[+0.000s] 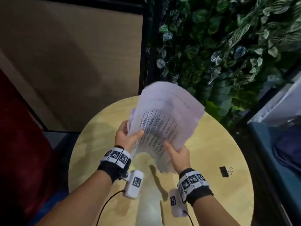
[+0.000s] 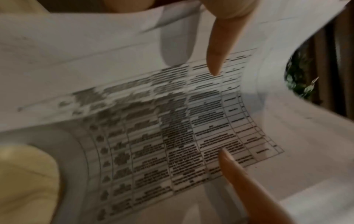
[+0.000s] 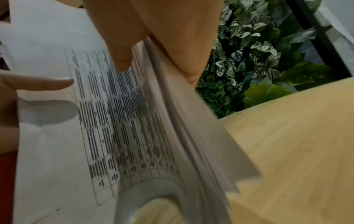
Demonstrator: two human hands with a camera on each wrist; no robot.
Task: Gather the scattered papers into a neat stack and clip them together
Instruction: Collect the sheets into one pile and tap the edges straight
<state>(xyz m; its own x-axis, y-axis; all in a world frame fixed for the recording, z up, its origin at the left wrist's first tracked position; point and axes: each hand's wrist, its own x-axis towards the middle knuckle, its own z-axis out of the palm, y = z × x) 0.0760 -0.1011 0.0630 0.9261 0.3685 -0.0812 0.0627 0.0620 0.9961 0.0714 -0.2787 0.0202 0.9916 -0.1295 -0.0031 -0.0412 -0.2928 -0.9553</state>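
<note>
A thick sheaf of printed papers (image 1: 164,118) is held up off the round wooden table (image 1: 211,201), bowed, with a printed table on its top sheet (image 2: 191,136). My left hand (image 1: 127,136) grips its left edge, thumb on top. My right hand (image 1: 177,155) grips the lower right edge, thumb on the top sheet and fingers underneath. The sheet edges (image 3: 191,136) are fanned and uneven on the right side. A black binder clip (image 1: 224,171) lies on the table to the right of my right wrist, apart from both hands.
A wall of green leaves (image 1: 228,46) stands behind the table. A brown panel (image 1: 65,62) is at the back left and a red seat (image 1: 19,144) at the left. A blue seat (image 1: 280,152) with dark cloth is at the right.
</note>
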